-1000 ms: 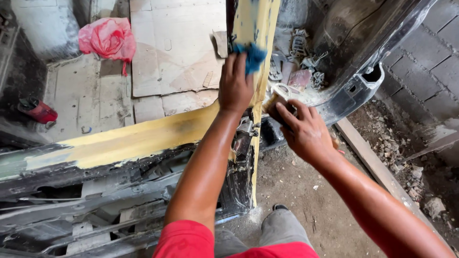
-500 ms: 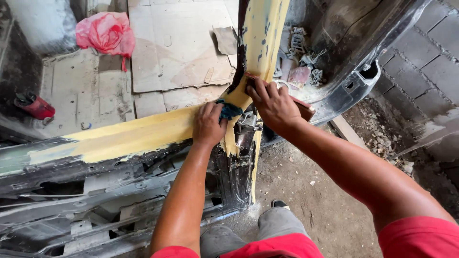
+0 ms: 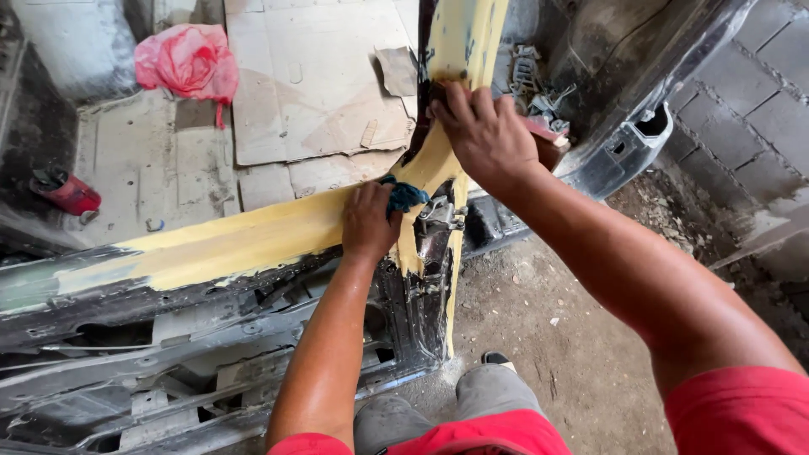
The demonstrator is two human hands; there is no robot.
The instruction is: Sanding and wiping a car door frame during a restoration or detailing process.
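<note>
A person's left hand presses a blue cloth against the yellow-coated sill of a stripped car body, while the right hand rests on the yellow pillar above. Flattened cardboard and a pink plastic bag lie inside.

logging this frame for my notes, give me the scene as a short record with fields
left hand: left hand presses a blue cloth on the yellow-coated car body panel
right hand: right hand lies flat on the panel's upright yellow part, fingers spread
floor inside: cardboard sheets, pink plastic bag, red can
ground: bare dirt, person's shoe
</note>
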